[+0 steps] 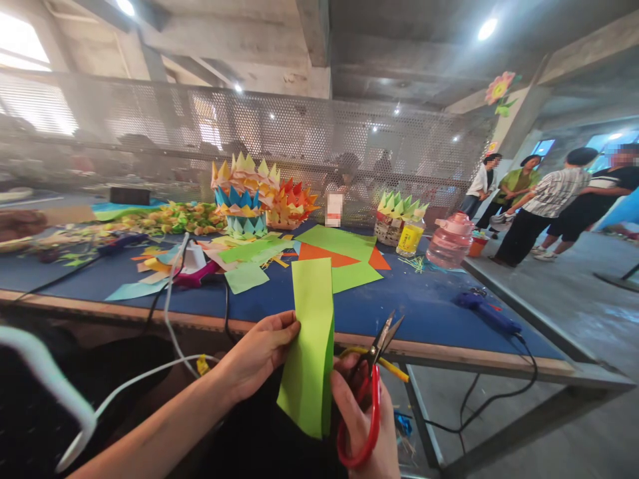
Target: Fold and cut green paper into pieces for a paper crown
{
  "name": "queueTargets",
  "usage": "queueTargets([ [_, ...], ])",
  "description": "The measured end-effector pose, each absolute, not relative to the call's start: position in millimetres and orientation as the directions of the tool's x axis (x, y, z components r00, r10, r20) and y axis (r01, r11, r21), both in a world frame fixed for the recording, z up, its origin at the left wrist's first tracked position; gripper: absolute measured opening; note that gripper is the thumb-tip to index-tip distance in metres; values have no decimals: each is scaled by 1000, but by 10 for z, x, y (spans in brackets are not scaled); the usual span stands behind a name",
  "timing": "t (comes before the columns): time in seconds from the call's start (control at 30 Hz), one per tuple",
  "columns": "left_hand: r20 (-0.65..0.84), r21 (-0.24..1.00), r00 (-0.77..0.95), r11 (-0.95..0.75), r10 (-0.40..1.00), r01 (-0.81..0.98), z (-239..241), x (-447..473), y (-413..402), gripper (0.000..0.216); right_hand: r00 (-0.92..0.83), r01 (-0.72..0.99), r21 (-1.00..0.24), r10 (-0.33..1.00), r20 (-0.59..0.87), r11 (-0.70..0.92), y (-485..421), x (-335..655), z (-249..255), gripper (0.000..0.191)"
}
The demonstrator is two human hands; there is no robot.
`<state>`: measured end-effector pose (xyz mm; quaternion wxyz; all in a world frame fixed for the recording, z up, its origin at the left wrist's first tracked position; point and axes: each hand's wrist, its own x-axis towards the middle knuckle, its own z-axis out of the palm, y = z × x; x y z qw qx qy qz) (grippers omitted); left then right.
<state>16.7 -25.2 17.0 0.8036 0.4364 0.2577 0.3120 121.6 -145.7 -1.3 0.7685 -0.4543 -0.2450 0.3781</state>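
My left hand point(267, 349) pinches the left edge of a folded strip of light green paper point(309, 339), held upright before the table's front edge. My right hand point(367, 412) has red-handled scissors point(372, 399) hooked on it, blades spread a little and pointing up and away. The thumb of that hand lies against the paper's right edge; its other fingers are partly hidden. Beyond the strip, green sheets point(344, 241) and an orange sheet point(324, 255) lie overlapping on the blue tabletop point(279, 309).
Folded-paper crowns point(246, 213) stand near the mesh screen point(299, 126). A purple glue gun point(197, 274) lies left among paper scraps, a blue glue gun point(486, 313) right. A pink jug point(450, 241) and yellow-labelled bottle point(411, 237) stand at right. White cable point(170, 313) crosses the table edge. People stand beyond.
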Motion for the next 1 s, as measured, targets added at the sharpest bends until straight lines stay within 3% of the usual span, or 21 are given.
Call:
queueTargets([
  [0.2, -73, 897, 711, 357, 699, -259, 182, 215, -520, 41, 536, -243, -940, 841, 76, 240, -1406, 1273, -125, 30],
  [0.3, -3, 941, 813, 276, 583, -195, 197, 245, -672, 81, 567, -219, -933, 816, 117, 285, -1422, 1230, -103, 36],
  [0.37, -2, 958, 813, 235, 582, -166, 215, 246, -710, 99, 596, -201, -923, 789, 151, 328, -1441, 1207, -72, 37],
  [0.5, -91, 931, 661, 299, 745, -208, 248, 178, -629, 65, 636, -151, -958, 765, 96, 245, -1465, 1275, -56, 32],
  [0.63, -256, 821, 591, 495, 765, -285, 264, 95, -502, 41, 661, -132, -970, 748, 68, 205, -1458, 1436, -108, 42],
  [0.9, -364, 717, 536, 597, 762, -361, 346, 69, -486, 37, 708, -11, -991, 701, 88, 135, -1436, 1583, -186, 43],
  [1.0, -363, 701, 562, 616, 743, -361, 357, 69, -489, 38, 712, -57, -985, 699, 74, 162, -1432, 1587, -200, 42],
])
